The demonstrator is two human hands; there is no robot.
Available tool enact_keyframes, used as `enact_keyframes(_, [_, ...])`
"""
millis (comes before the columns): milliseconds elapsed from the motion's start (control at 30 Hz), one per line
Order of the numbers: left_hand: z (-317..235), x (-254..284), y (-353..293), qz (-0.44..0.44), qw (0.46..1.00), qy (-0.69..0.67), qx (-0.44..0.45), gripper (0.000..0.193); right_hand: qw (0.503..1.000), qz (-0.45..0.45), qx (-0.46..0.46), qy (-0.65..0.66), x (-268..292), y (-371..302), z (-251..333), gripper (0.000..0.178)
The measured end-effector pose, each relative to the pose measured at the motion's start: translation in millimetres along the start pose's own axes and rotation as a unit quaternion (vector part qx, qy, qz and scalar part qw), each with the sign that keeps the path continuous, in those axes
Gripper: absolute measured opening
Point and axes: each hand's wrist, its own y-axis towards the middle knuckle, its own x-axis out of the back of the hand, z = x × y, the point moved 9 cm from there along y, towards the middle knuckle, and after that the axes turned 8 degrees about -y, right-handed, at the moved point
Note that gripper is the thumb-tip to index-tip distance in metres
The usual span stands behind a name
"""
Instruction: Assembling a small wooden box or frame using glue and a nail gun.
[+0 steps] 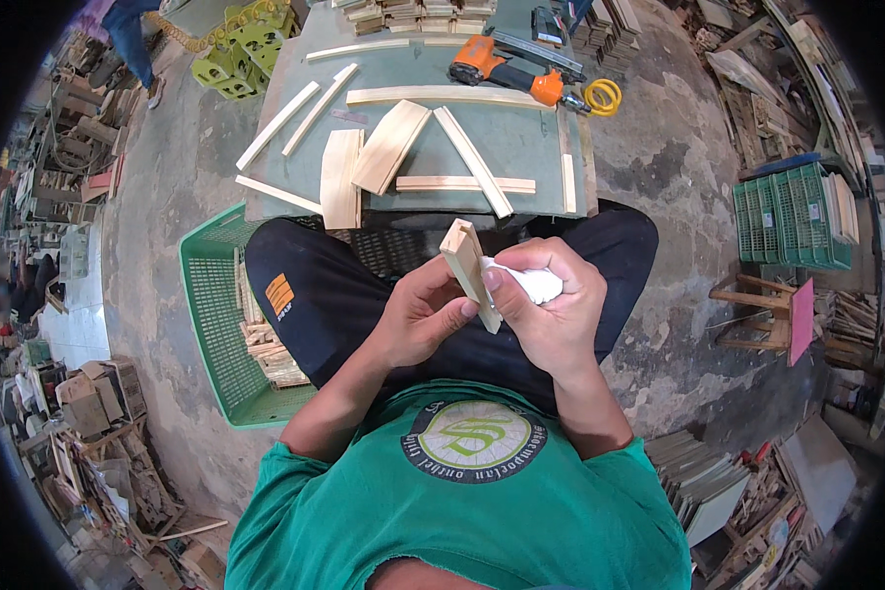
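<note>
Head view: your left hand (425,313) pinches a short pale wood piece (470,264) between thumb and fingers, and the piece slants in front of your lap with its notched end pointing away from you. Your right hand (565,310) pinches a soft-looking white object (533,283) between thumb and fingers, pressed close to the wood's right side; whether it is cloth or a small bottle, you cannot tell from here. Work on this piece seems under way rather than finished, since both hands are on it. Beyond your fingertips, loose strips (472,162) and two curved blocks (393,147) lie on the green-topped table (521,138), apparently not joined to anything, so more seems left to do; whether any have been worked, the view does not show. Farther past your fingers lie an orange nail gun (473,59) and a stack of wood (413,20). The near table edge runs just beyond the wood's notched end, so forward room looks tight, though height is hard to judge. Your knees flank your fingers, and left of them, past your knee, stands a green basket (204,324) holding wood pieces. Toward your body, the space above your lap gives the easiest room to turn the piece.
</note>
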Motion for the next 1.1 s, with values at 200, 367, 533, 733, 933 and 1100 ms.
enact_keyframes(200, [-3, 5, -1, -0.006, 1.0, 0.001, 0.005, 0.038, 1.0, 0.015, -0.013, 0.016, -6, -3, -6, 0.016])
enact_keyframes(367, [-15, 6, 2, -0.018, 0.999, 0.001, -0.037, 0.043, 1.0, 0.015, -0.011, 0.012, -7, -4, -9, 0.014])
enact_keyframes(533, [-23, 11, 5, -0.017, 0.999, 0.015, -0.046, 0.044, 1.0, 0.017, -0.023, 0.004, -8, -6, -14, 0.012])
enact_keyframes(733, [-39, 14, 10, -0.039, 0.997, -0.035, -0.059, 0.044, 1.0, 0.013, -0.01, -0.016, -8, -6, -17, 0.01])
enact_keyframes(933, [-56, 19, 16, -0.045, 0.993, -0.025, -0.105, 0.046, 0.999, 0.011, -0.021, -0.035, -7, -7, -27, 0.009])
enact_keyframes(1100, [-65, 23, 16, -0.06, 0.992, -0.03, -0.107, 0.047, 0.998, 0.025, -0.051, -0.037, -9, -9, -37, 0.008])
